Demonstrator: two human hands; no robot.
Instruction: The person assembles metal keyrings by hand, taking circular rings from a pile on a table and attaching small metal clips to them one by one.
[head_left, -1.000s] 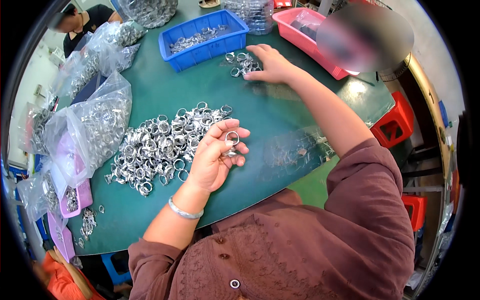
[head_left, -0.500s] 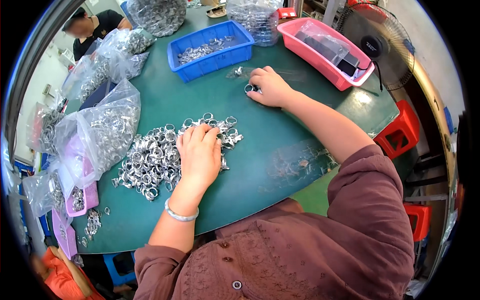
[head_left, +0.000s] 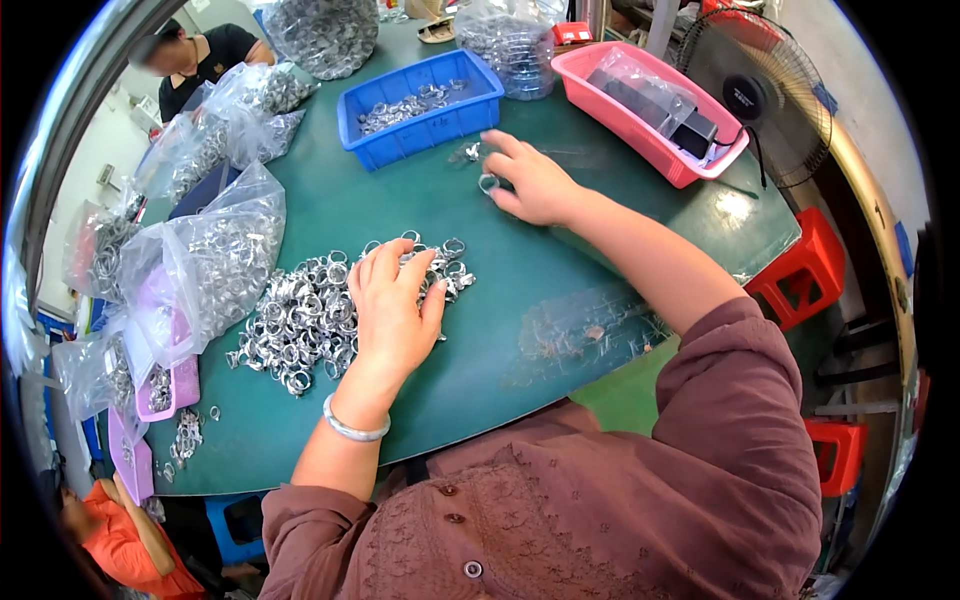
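Since the rings (head_left: 300, 325) heaped at 9 o'clock look light, stiff and slick, I'd pinch edge-on; left hand (head_left: 388, 300) is spread over them, can't tell if right hand (head_left: 532, 184) grips the 12 o'clock loose ring (head_left: 483, 186).

Your left forearm (head_left: 335, 458) rises from the lower edge, angled slightly right, with the wrist (head_left: 370, 388) nearly straight. Your left hand (head_left: 392, 305) is palm down, fingers pointing forward and spread a little, thumb standing apart. Your right forearm (head_left: 645, 250) slants forward and leftward from a bent elbow. Your right hand (head_left: 538, 187) is back upward, forefinger extended left, thumb lower; whether its lower fingertips meet is unclear.
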